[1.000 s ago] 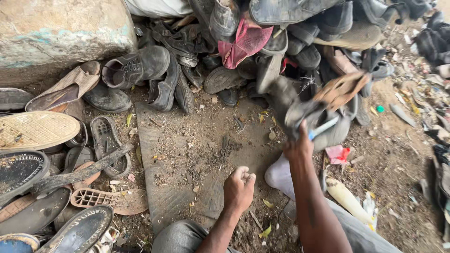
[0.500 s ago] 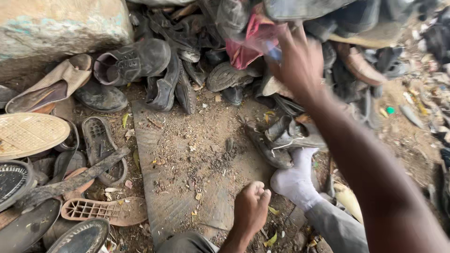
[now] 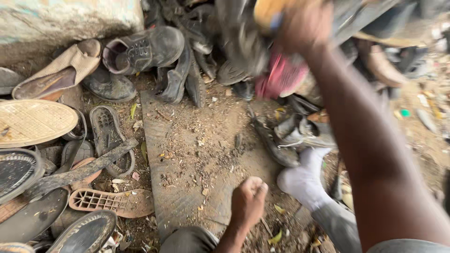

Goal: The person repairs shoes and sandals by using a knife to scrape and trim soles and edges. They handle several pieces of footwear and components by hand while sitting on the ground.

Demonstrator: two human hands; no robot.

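Right hand (image 3: 300, 23) far right, grasping blurred orange sole (image 3: 267, 11) over shoe pile (image 3: 197, 42). Left hand (image 3: 248, 201) clenched empty, near, on dirty mat (image 3: 187, 154). White sock (image 3: 304, 180) just right.

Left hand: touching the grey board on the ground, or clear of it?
Cannot tell. The head view shows the left hand as a closed fist over the near end of the dusty grey board, but the fist hides its own underside, so neither contact nor gap shows.

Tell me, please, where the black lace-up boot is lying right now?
The black boot lies on its side at the upper left of the head view, beside the tan shoe and below the pale rock.
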